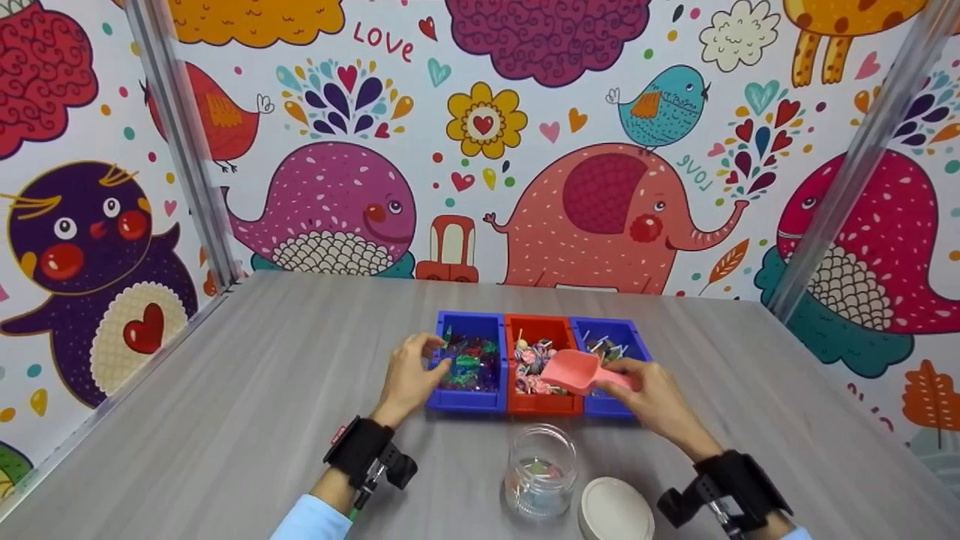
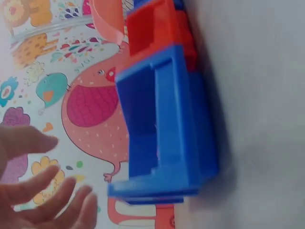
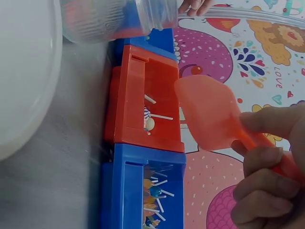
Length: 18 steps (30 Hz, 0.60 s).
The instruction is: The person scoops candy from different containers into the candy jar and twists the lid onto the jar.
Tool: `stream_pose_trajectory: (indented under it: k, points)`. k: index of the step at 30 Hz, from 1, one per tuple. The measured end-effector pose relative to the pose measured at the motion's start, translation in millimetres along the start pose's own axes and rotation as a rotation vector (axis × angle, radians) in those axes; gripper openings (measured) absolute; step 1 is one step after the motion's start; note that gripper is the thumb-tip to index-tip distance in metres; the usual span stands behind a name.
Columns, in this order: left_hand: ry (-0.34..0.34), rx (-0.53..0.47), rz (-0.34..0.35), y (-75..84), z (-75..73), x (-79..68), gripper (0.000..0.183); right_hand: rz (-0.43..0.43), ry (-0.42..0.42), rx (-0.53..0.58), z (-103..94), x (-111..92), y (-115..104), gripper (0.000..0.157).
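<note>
My right hand [image 1: 654, 394] grips a pink scoop [image 1: 570, 370] by its handle, holding it over the red bin [image 1: 544, 406]. In the right wrist view the scoop's bowl [image 3: 209, 112] shows nothing in it. Wrapped lollipops [image 1: 534, 384] lie in the red bin, and more lollipops [image 3: 155, 191] in the right blue bin [image 3: 125, 191]. My left hand [image 1: 405, 379] is at the left edge of the left blue bin [image 1: 466, 401], which holds shiny green, red and purple wrapped pieces [image 1: 469, 362]. Its fingers are spread and loosely bent in the left wrist view, holding nothing.
A clear jar [image 1: 538, 480] stands in front of the red bin, with some colourful pieces at its bottom. Beside it on the right lies a whitish round lid [image 1: 616, 510]. The bins stand in a joined row on the grey wood-look table [image 1: 315, 352]; printed panels rise behind.
</note>
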State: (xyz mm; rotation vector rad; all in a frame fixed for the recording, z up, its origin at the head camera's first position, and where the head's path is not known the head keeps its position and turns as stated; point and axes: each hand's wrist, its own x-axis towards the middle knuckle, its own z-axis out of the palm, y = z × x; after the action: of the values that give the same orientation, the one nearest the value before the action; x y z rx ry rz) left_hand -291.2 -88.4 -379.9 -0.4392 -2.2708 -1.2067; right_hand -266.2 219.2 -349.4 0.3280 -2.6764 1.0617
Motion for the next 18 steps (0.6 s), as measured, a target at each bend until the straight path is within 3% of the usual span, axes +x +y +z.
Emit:
stream_pose_trajectory:
  k: [3, 10, 14, 18]
  points:
    - [-0.007, 0.048, -0.077, -6.1, 2.0, -0.4, 0.033, -0.013, -0.006, -0.052, 2.6, 5.7, -3.4, 0.034]
    - [-0.162, 0.091, -0.247, -15.2, 9.0, 0.7, 0.049, -0.07, -0.014, -0.232, 6.2, 18.5, -16.3, 0.03]
    - [-0.209, 0.102, -0.287, -18.0, 12.4, 0.1, 0.047, -0.147, -0.004, -0.384, 8.9, 23.3, -27.4, 0.021]
    - [-0.215, 0.112, -0.28, -18.9, 13.7, 0.4, 0.044, -0.227, 0.014, -0.508, 12.3, 26.3, -38.5, 0.01]
